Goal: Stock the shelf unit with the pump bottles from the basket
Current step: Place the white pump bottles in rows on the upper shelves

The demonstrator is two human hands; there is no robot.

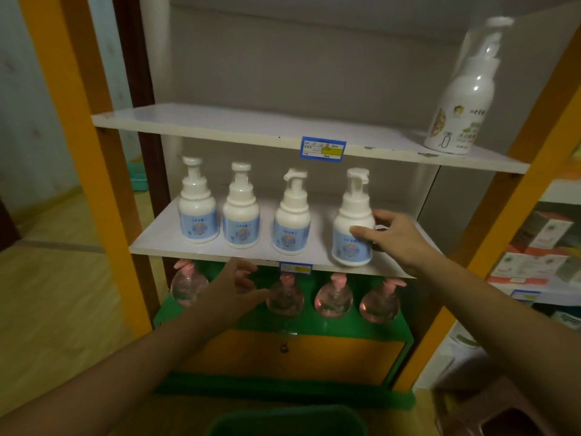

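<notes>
Green plastic basket [284, 420] sat low while the right hand [396, 237] set a bottle down.
Its fingers [361, 231] held the white blue-labelled pump bottle [353, 228] on the middle white shelf [163, 243]; best let go slowly. Left hand [232, 284] hung loose, fingers apart.

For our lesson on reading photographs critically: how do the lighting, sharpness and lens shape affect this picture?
Head view: dim overall, brightest on the middle shelf; small glare spots on the tall bottle; the left hand is blurred, the right hand sharper; wide-angle bending tilts the orange posts outward.
</notes>
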